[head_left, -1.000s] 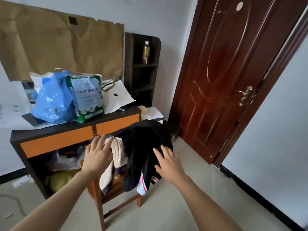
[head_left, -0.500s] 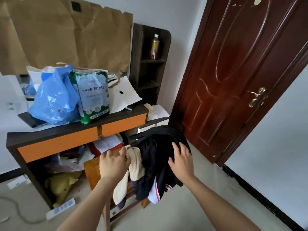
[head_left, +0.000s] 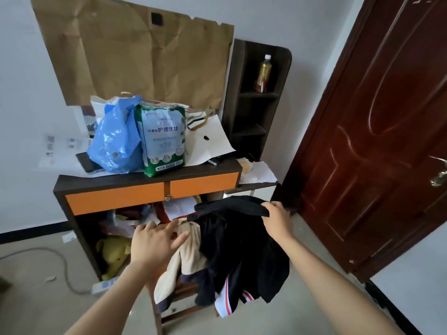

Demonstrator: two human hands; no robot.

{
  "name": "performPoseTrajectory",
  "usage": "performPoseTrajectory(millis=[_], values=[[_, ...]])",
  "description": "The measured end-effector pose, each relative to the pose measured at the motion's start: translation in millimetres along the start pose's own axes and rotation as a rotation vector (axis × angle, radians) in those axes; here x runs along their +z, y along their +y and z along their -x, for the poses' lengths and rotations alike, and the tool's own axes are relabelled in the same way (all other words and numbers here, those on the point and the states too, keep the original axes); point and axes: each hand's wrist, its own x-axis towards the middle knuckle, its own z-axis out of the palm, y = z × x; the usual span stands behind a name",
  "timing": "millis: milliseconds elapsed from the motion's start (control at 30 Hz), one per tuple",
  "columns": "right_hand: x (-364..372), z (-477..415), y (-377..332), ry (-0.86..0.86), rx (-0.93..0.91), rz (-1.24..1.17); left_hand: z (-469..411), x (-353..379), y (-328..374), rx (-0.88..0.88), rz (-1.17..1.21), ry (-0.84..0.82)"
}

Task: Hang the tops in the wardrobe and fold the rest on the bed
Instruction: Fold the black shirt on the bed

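A heap of clothes lies on a wooden chair [head_left: 169,313] in front of the desk. On top is a black garment [head_left: 237,243]; a cream garment [head_left: 191,257] hangs at its left, and a white piece with red stripes [head_left: 228,303] dangles below. My right hand [head_left: 278,220] grips the black garment at its upper right edge, where the cloth bunches in the fingers. My left hand [head_left: 154,240] hovers at the left of the heap with fingers spread, its fingertips at the cream garment.
A dark desk with orange drawers [head_left: 145,192] stands behind the chair, carrying a blue plastic bag [head_left: 116,141] and a green package [head_left: 163,141]. A dark shelf unit [head_left: 256,105] holds a bottle [head_left: 263,73]. A brown door [head_left: 377,141] is at right. A cable [head_left: 58,262] lies on the floor.
My right hand has gone from resting flat on the black garment to gripping its upper edge. My left hand has opened its fingers beside the cream garment. The view has moved closer.
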Motion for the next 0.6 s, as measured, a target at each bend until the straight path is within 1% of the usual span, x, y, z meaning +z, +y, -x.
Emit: performPoseTrajectory(millis=[100,167,200,267,300,333,367,433,467,533,600], values=[[-23.9,-14.2,10.2,0.043,0.018,-0.258,3.5,-8.1,3.3,-0.059,0.002,0.0],[-46.9,-22.8,14.8,0.068,0.023,-0.356,2.3,-15.0,8.3,-0.126,0.064,0.049],[-59.0,-26.5,15.5,0.083,0.012,-0.392,-0.2,-18.6,7.9,-0.188,0.164,0.038],[-89.4,-33.8,13.2,0.13,-0.044,-0.471,-6.3,-29.8,15.0,-0.389,0.467,0.051],[-105.7,-36.9,8.7,0.149,-0.072,-0.521,-8.8,-35.4,19.5,-0.447,0.557,0.105],[-122.4,-39.0,3.7,0.153,-0.112,-0.574,-10.9,-39.5,27.5,-0.449,0.569,0.173],[-138.7,-40.2,-1.8,0.136,-0.172,-0.615,-14.3,-46.2,40.8,-0.403,0.538,0.223],[-164.2,-37.0,-15.0,0.073,-0.301,-0.637,-23.0,-62.6,72.3,-0.212,0.579,0.255],[-174.0,-34.8,-22.2,0.044,-0.37,-0.637,-29.9,-74.9,92.3,-0.112,0.641,0.238],[-184.7,-26.7,-35.9,-0.012,-0.474,-0.651,-44.0,-94.4,128.4,0.054,0.805,0.135],[-191.0,-20.2,-49.0,-0.052,-0.556,-0.697,-54.0,-106.7,156.3,0.119,1.011,0.112]])
